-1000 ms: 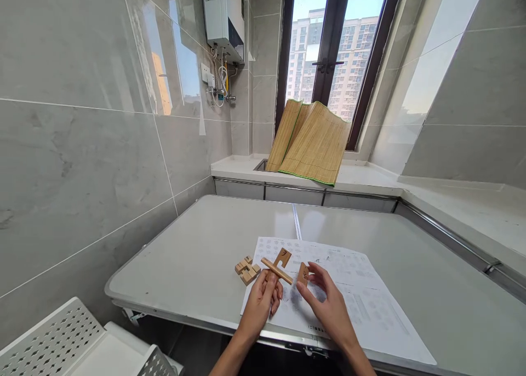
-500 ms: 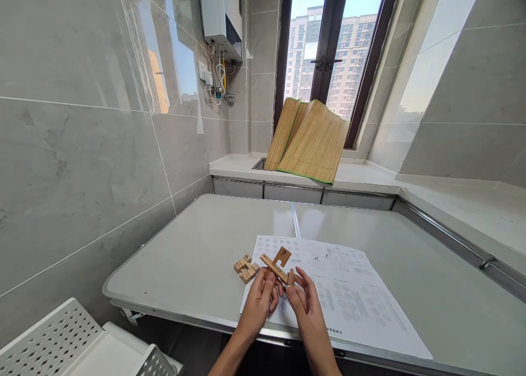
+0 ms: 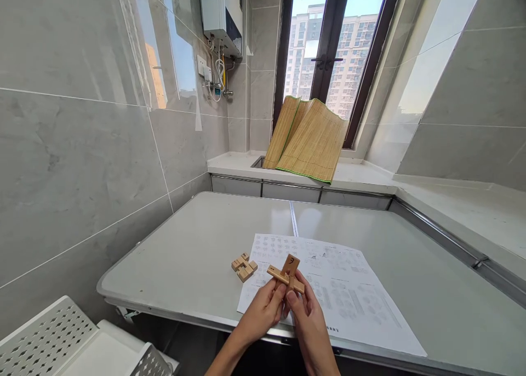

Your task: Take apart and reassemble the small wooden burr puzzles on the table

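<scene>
Over the printed sheet, my two hands hold a small cluster of interlocking wooden puzzle pieces. My left hand is closed, thumb and fingers pinching the cluster from the left and below. My right hand grips it from the right, thumb in front and fingers behind. A flat puzzle piece with a dark mark stands up at the back. Across it lies a long wooden puzzle piece pointing left. Fingers hide the cluster's lower part. More notched puzzle pieces lie left of my hands, by the paper's edge.
The white paper sheet with printed diagrams lies on a pale folding table. A white perforated basket stands below at the left. Behind the table, a folded bamboo mat leans against the window on a white counter.
The held pieces have been turned; the marked piece now stands more upright and the long piece lies flatter. My right thumb has come onto the front of the cluster. The view has shifted slightly.
</scene>
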A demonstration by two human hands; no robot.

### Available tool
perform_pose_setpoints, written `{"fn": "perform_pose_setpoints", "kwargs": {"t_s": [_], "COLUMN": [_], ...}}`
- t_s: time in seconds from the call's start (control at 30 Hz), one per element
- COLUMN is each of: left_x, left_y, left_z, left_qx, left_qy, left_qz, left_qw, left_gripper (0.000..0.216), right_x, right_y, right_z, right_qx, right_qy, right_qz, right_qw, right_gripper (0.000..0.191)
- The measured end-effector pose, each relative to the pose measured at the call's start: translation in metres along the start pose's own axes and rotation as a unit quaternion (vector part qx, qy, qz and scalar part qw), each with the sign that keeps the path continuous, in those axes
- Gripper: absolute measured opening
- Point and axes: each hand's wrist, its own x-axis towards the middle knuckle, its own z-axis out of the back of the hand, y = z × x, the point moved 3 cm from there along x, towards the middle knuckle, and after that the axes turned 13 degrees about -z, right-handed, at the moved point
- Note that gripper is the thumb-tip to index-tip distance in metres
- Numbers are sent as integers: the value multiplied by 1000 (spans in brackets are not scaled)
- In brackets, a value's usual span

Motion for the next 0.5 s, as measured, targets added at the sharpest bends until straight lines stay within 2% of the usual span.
{"fn": "perform_pose_setpoints", "kwargs": {"t_s": [0.13,0.23,0.37,0.5], "left_x": [-4,-4,-2,-2], "left_y": [-4,-9,-13,-16], "left_z": [-5,-6,-5,-5], "left_qx": [7,48,92,101], "left_qy": [56,92,105,116], "left_qz": [18,25,16,20], "left_qw": [998,994,990,988], "left_gripper": [45,45,47,45], "right_x": [3,8,10,6], "right_y": [5,5,3,2], "right_z": [4,12,19,20], "right_qx": [-20,-43,-44,-12], "right_qy": [3,16,15,-12], "right_qz": [2,-3,-8,-15], "right_qw": [1000,999,999,1000], "right_gripper": [57,54,59,70]}}
